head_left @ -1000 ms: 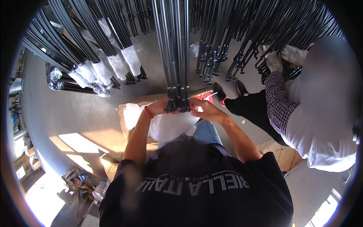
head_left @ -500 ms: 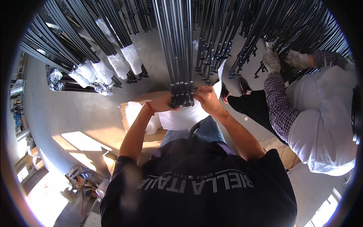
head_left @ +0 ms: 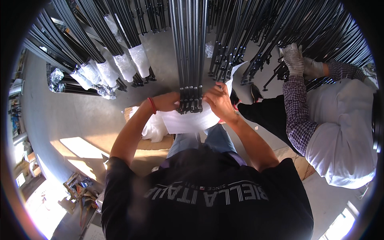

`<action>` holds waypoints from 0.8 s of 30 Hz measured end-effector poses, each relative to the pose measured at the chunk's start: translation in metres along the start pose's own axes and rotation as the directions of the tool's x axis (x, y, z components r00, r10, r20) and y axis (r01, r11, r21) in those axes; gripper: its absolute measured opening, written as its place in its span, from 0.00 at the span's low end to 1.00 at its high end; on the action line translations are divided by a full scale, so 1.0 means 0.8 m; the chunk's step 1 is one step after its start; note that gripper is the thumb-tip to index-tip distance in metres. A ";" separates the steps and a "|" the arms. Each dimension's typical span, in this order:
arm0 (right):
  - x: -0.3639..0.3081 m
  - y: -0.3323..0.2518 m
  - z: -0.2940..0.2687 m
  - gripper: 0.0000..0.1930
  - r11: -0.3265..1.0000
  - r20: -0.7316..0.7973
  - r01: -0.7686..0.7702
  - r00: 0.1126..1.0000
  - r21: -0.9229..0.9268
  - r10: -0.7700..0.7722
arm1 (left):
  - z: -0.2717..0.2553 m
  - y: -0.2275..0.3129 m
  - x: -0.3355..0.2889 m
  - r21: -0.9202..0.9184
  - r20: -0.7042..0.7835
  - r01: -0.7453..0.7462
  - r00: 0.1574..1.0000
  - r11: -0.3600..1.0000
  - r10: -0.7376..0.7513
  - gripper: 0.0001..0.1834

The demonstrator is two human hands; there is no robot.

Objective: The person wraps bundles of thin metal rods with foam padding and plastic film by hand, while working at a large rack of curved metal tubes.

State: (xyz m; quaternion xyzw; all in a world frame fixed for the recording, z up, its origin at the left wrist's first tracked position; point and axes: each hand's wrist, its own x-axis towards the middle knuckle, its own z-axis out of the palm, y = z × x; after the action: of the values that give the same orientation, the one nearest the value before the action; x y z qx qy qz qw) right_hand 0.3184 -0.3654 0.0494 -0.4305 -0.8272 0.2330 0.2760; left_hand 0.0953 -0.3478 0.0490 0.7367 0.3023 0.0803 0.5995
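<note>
A bundle of several long black metal rods [head_left: 191, 68] hangs in front of me, with small fittings at the lower ends. Behind and below those ends a thin white sheet, like packing foam [head_left: 192, 123], spreads out, and one edge of it rises at the right. My left hand [head_left: 166, 102], with a red band at the wrist, is closed on the sheet at the left of the rod ends; some of its fingers are hidden. On the other side, close against the rods, my right hand [head_left: 218, 101] has bent fingers gripping the sheet.
Rod bundles with plastic-wrapped ends [head_left: 124, 68] stand at the left. Many bare black rods [head_left: 228, 48] fill the right. A co-worker in a checked sleeve [head_left: 296, 110] handles rods there with gloved hands [head_left: 294, 60]. White foam [head_left: 154, 126] lies on cardboard [head_left: 154, 145] near my legs.
My left hand has drawn back leftward from under the rod ends. The right hand has shifted slightly, and the sheet's right edge extends further up. The co-worker's gloved hands have moved closer together.
</note>
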 end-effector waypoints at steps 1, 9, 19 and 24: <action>0.005 -0.003 -0.002 0.03 0.999 0.007 0.020 1.000 -0.032 -0.020 | -0.007 -0.006 0.002 0.059 0.065 0.044 0.997 0.997 -0.047 0.22; 0.020 0.012 -0.015 0.03 0.990 0.110 0.107 0.987 0.095 -0.117 | -0.027 0.019 0.007 0.089 0.124 0.071 0.989 0.993 -0.082 0.15; 0.035 0.018 -0.024 0.02 0.996 0.151 0.053 0.986 0.076 -0.064 | -0.035 0.012 0.019 0.175 0.126 0.048 0.989 0.983 -0.071 0.14; 0.030 0.022 -0.010 0.02 0.979 0.166 -0.094 0.984 0.182 0.064 | -0.037 0.003 0.016 0.119 0.125 0.058 0.989 0.991 -0.073 0.15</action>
State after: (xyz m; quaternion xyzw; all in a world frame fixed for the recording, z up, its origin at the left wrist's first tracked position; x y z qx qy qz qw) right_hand 0.3227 -0.3345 0.0505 -0.4150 -0.8029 0.3550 0.2389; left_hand 0.0923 -0.3165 0.0557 0.7635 0.2912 -0.0048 0.5764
